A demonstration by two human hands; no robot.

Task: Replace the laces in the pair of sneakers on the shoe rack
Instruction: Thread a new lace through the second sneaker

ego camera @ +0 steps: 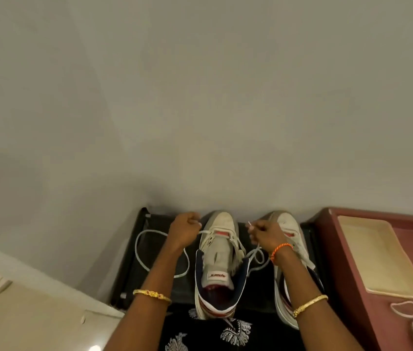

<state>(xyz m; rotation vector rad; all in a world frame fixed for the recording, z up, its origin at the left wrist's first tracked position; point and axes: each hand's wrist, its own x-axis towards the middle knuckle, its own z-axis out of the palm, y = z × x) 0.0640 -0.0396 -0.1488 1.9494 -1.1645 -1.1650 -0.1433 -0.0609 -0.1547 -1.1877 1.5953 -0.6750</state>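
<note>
**Lacing in progress on nearer-left sneaker**

The sneaker [216,259] stood on the shoe rack [134,249]. Left hand [184,228] and right hand [263,233], either side of its toe, each gripped an end of the lace [149,249]. Judged: lower eyelets threaded; next, cross ends upward.

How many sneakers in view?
2. Left sneaker sits mid-rack between the hands; right sneaker stands beside it, partly hidden under the right forearm. Nothing shows of lower shelves, so more may be hidden.
</note>
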